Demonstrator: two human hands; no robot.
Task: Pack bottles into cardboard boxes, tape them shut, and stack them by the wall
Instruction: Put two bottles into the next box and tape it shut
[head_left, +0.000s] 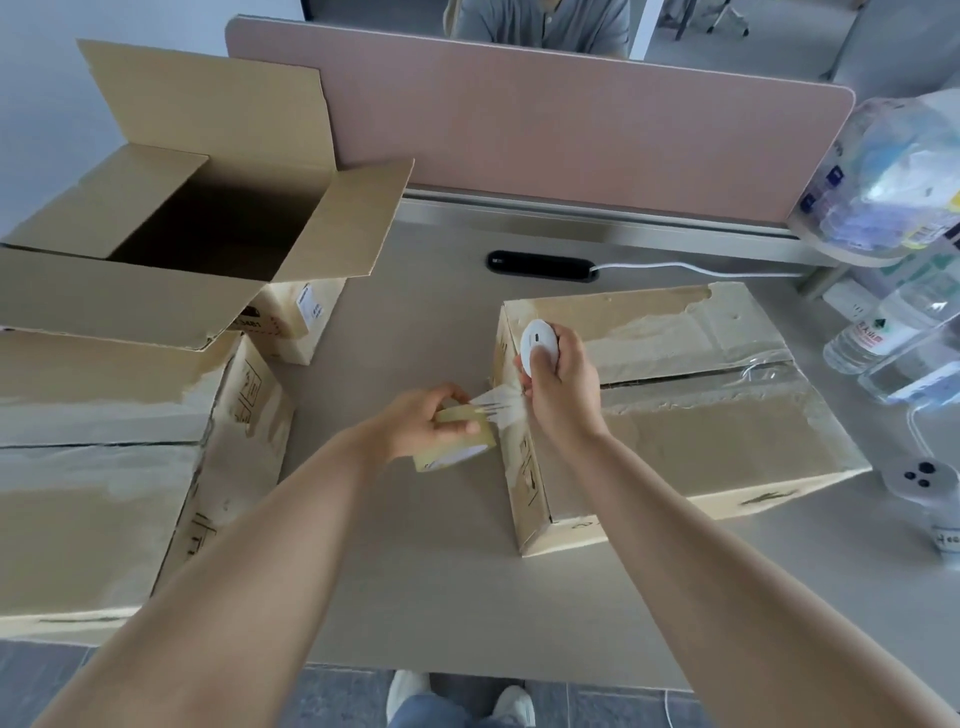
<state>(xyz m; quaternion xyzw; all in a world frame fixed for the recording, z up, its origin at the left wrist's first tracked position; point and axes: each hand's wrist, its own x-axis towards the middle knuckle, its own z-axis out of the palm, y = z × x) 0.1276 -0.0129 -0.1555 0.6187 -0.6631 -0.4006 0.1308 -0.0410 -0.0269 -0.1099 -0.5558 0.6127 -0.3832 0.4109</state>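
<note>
Desk: tape stretches sideways from roll to white tool.

A pale grey table is bounded along its far edge by a pink divider, and a black cable slot is set into the far middle. A taped cardboard box is placed right of centre, a second shut box at the near left, and an open box behind it at the far left. Clear water bottles are seen at the right edge, with a white controller nearer.
</note>
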